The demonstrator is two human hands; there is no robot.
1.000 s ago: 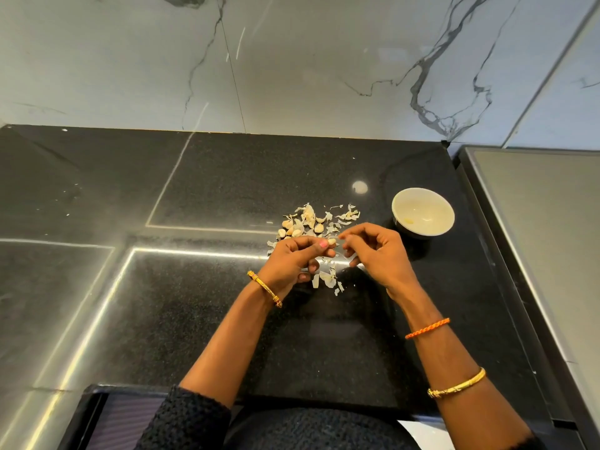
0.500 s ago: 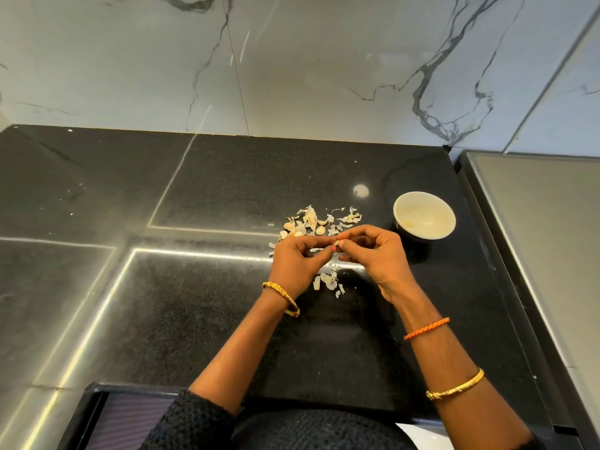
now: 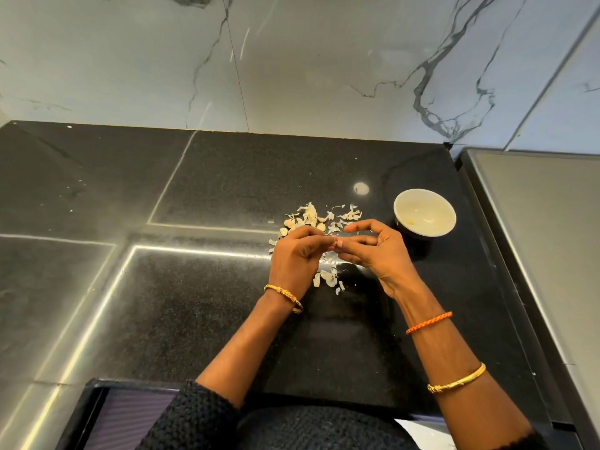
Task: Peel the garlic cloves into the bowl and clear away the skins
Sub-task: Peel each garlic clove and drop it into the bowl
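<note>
My left hand and my right hand meet fingertip to fingertip above the black counter, pinching one small garlic clove between them; most of the clove is hidden by the fingers. Just beyond the hands lies a pile of garlic cloves and papery skins. More loose skins lie under and in front of the hands. A white bowl stands to the right of the pile, with a pale bit inside it.
The black granite counter runs back to a marble wall. A grey steel surface borders the counter on the right. A dark tray edge sits at the near left.
Both hands stayed together over the skins, working the same clove. The right hand's fingers have spread a little, and the left wrist has turned slightly.
</note>
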